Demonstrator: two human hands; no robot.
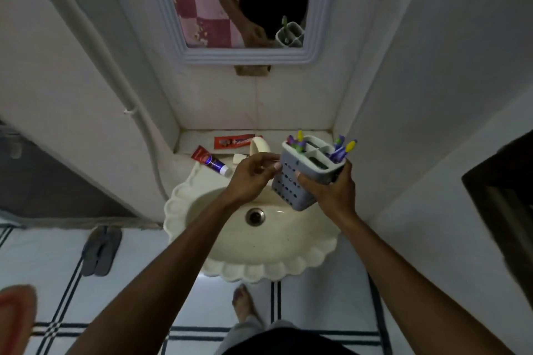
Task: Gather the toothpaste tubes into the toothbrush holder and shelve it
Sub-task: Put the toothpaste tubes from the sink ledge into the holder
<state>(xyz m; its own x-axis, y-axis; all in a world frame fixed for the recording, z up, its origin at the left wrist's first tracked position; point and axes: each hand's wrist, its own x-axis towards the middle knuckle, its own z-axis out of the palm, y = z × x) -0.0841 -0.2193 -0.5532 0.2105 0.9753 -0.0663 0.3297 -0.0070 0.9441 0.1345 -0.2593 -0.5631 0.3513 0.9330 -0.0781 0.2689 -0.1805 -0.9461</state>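
Note:
A grey perforated toothbrush holder (291, 184) hangs tilted above the right side of the sink, with several toothbrushes (341, 150) sticking out of its compartments. My right hand (331, 190) grips it from below and the right. My left hand (253, 173) touches its left wall with the fingertips. A red and blue toothpaste tube (210, 161) lies on the sink's back left rim. A red toothpaste tube (235, 141) lies flat on the ledge behind the sink.
The cream scalloped sink (277, 265) has a drain (255, 216) and a cream tap (258, 147) at the back. A mirror (239, 0) hangs above the tiled ledge (196, 138). Walls close in on both sides. Grey slippers (101, 251) lie on the floor at left.

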